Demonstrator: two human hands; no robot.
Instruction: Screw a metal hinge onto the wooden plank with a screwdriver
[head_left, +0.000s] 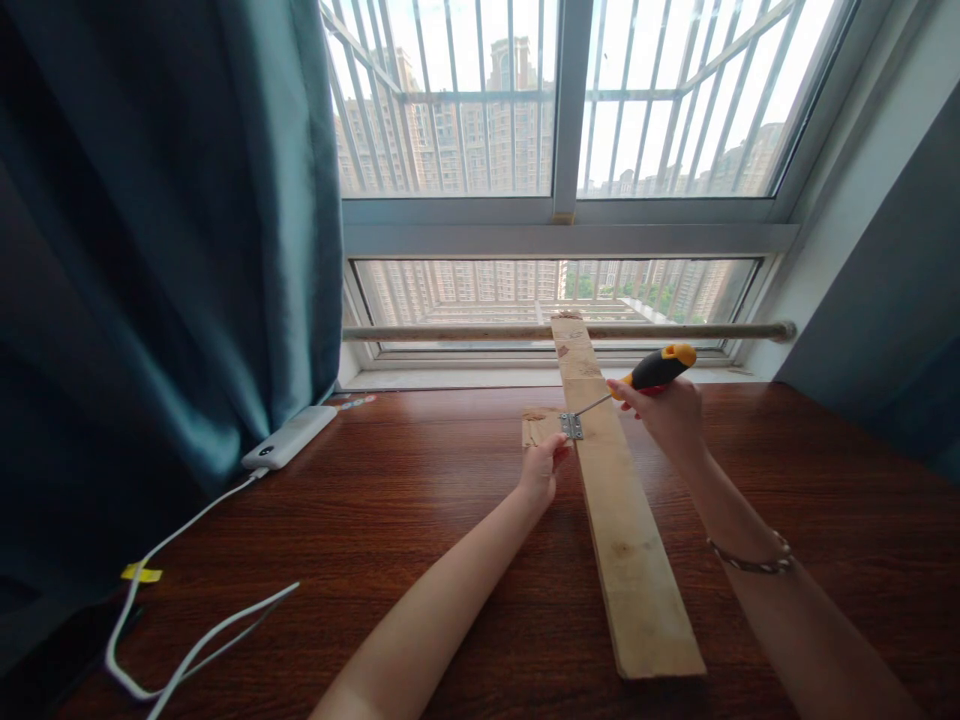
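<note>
A long wooden board (628,540) lies on the table, its far end at the window rail. Against its left side sits a short wood block (538,424). A metal hinge (571,426) spans the joint between the two. My right hand (667,412) is closed around the black and yellow handle of a screwdriver (658,368), whose shaft slants down left with its tip at the hinge. My left hand (544,465) has its thumb and fingers pinched at the near edge of the block, just below the hinge; part of the grip is hidden.
The brown wooden table (420,540) reaches to the window sill, where a metal rail (465,333) runs across. At left, a white power bank (291,438) with a white cable (187,525) lies by the blue curtain (247,220). A yellow scrap (142,574) lies near the cable.
</note>
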